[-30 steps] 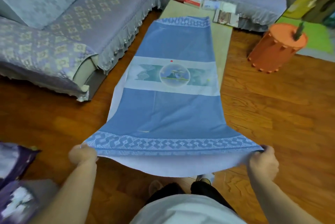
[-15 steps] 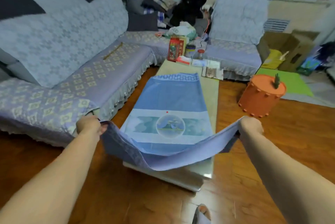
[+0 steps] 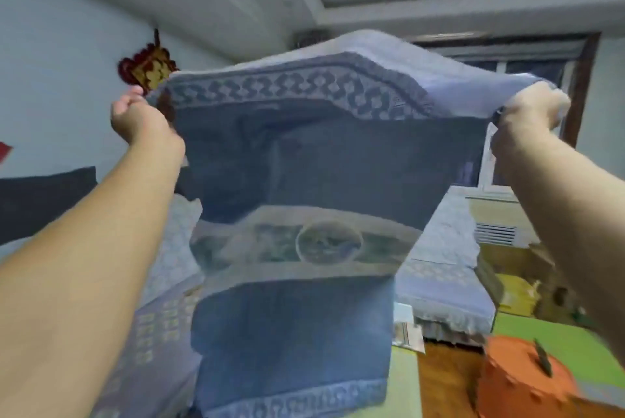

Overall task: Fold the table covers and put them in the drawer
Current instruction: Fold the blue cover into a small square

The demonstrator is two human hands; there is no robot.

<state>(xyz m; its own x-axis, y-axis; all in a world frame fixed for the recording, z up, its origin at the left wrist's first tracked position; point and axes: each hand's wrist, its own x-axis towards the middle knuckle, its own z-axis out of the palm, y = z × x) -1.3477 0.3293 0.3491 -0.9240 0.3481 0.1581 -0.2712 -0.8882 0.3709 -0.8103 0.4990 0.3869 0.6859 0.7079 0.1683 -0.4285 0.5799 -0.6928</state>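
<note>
One blue table cover (image 3: 304,154) hangs in the air in the middle of the room. Two bare hands hold it up high, one at each top corner. The left hand (image 3: 138,118) is at the left corner, with its fingers curled round the edge of the cloth. The right hand (image 3: 531,110) is at the right corner, and its fingers are wrapped tight in the cloth too. The two hands are far apart, so the top edge is pulled wide between them.

The cover has two bands of wavy pattern, one along the top edge and one along the bottom edge. Across the middle runs one pale stripe with one round picture (image 3: 328,242) in it. The bottom edge hangs low, just over the near end of the light green table top (image 3: 402,384). The picture is a bit blurry, so I cannot tell if the cloth touches the table.

On the left, behind the left arm, is one sofa (image 3: 159,316) with a purple patterned cover. On the right, farther back, is another seat (image 3: 446,289) with the same kind of cover. One orange stool (image 3: 521,384) stands on the floor at the near right. One red and gold ornament (image 3: 148,67) hangs on the wall, just behind the left corner of the cloth.
</note>
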